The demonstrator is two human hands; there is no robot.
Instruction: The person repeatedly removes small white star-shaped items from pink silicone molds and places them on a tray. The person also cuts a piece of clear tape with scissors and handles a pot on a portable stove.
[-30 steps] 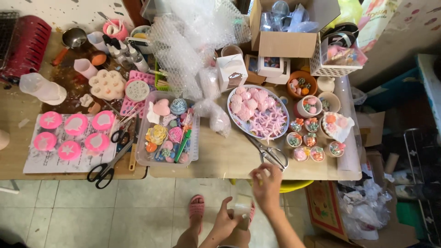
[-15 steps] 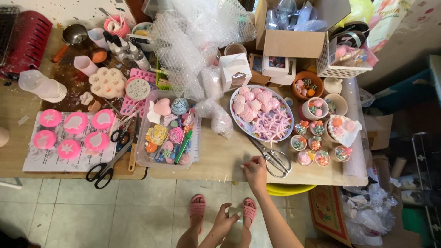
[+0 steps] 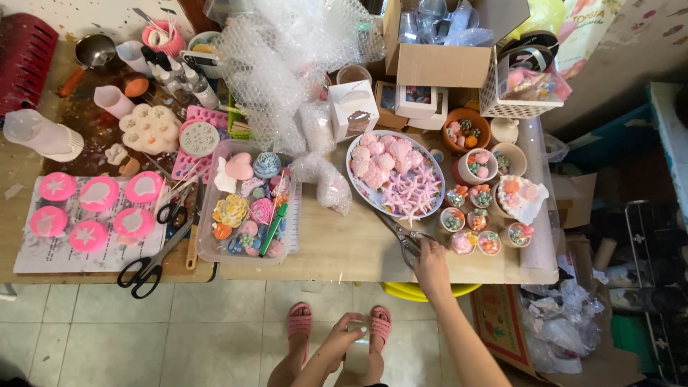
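Our right hand (image 3: pixel 431 266) lay over the handles of the grey metal scissors (image 3: pixel 403 239) at the near edge of the wooden table (image 3: pixel 344 247), fingers curled onto them; we could not tell whether they were fully gripped. Our left hand (image 3: pixel 349 338) hung low above the floor, closed around a small pale object (image 3: pixel 356 342) too washed out to identify.

We judged the risk to be the blades: they pointed at the oval plate of pink star and shell shapes (image 3: pixel 396 175), and the little cups of coloured pieces (image 3: pixel 471 218) stood just beside, so a careless lift could knock them. The scissor handles were hidden under our fingers, and the tangle of clear bubble wrap (image 3: pixel 287 64) covered whatever lay behind it.
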